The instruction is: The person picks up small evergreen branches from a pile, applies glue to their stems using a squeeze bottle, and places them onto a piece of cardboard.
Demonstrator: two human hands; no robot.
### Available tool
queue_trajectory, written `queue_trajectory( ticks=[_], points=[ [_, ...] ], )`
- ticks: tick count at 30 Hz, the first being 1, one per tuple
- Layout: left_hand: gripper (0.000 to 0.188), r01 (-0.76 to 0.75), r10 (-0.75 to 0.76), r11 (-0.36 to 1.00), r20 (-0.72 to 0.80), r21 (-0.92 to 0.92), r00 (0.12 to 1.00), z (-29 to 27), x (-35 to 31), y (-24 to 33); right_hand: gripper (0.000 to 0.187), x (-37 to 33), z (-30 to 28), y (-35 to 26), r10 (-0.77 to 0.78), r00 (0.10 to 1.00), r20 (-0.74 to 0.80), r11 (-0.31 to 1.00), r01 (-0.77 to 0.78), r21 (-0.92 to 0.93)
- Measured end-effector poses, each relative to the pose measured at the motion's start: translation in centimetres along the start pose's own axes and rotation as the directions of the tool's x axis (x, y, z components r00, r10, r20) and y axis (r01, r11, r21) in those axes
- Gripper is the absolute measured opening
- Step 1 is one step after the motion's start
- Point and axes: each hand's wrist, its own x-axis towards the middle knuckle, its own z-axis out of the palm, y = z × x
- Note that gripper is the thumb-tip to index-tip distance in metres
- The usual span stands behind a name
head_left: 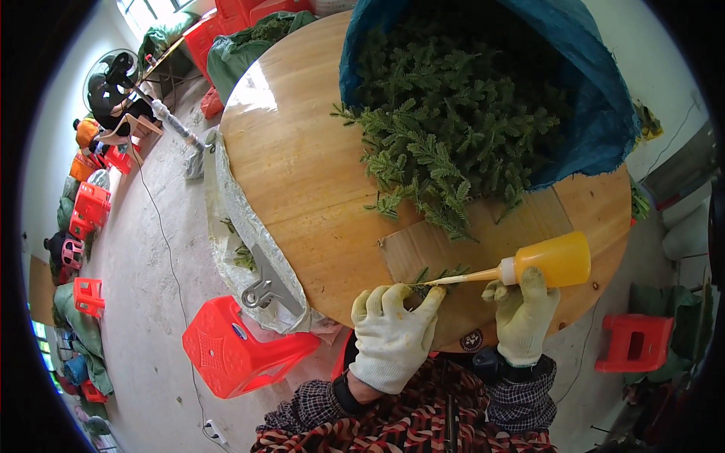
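Both my hands wear pale knit gloves. My left hand (396, 332) is closed in a pinch on a small green fir sprig (458, 272), low over the near edge of the round wooden table (302, 189). My right hand (526, 317) grips a squeeze bottle (555, 260) full of yellow-orange liquid, tilted on its side. Its long pale nozzle (464, 278) points left, and the tip is close to the left fingertips and the sprig. Whether the tip touches them I cannot tell. Beneath lies a flat piece of cardboard (521, 224).
A blue sack (600, 128) spills a big heap of fir branches (461, 128) across the table's far side. A large metal clip (272, 283) pins a clear plastic bag (226, 200) to the left edge. A red stool (223, 347) stands left, another red stool (638, 340) right.
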Motion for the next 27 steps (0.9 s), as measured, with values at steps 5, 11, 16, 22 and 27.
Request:
queue_trajectory(
  ticks=[5, 11, 16, 22, 27],
  points=[
    [0.037, -0.002, 0.002, 1.000, 0.000, -0.004, 1.000, 0.0, 0.0, 0.0, 0.023, 0.2, -0.4, -0.2, -0.004, 1.000, -0.017, 1.000, 0.004, 0.001],
    [0.037, -0.008, 0.008, 1.000, 0.006, 0.000, 1.000, -0.1, 0.0, 0.0, 0.022, 0.2, -0.6, -0.3, 0.001, 1.000, -0.023, 1.000, -0.001, 0.010],
    [0.037, -0.007, 0.007, 1.000, -0.006, -0.019, 1.000, 0.1, 0.1, 0.1, 0.026, 0.3, -1.3, -0.2, -0.026, 0.999, -0.033, 0.997, 0.023, -0.071],
    [0.037, -0.022, 0.020, 1.000, -0.079, -0.022, 0.997, 0.4, 0.0, 0.0, 0.024, 0.3, -1.5, -0.4, -0.005, 0.997, -0.080, 0.999, 0.002, -0.040],
    [0.036, -0.059, 0.058, 0.998, -0.067, -0.014, 0.996, 0.4, 0.3, -0.2, 0.025, 0.3, -1.7, -0.6, 0.008, 0.995, -0.100, 0.999, -0.013, -0.048]
  ],
)
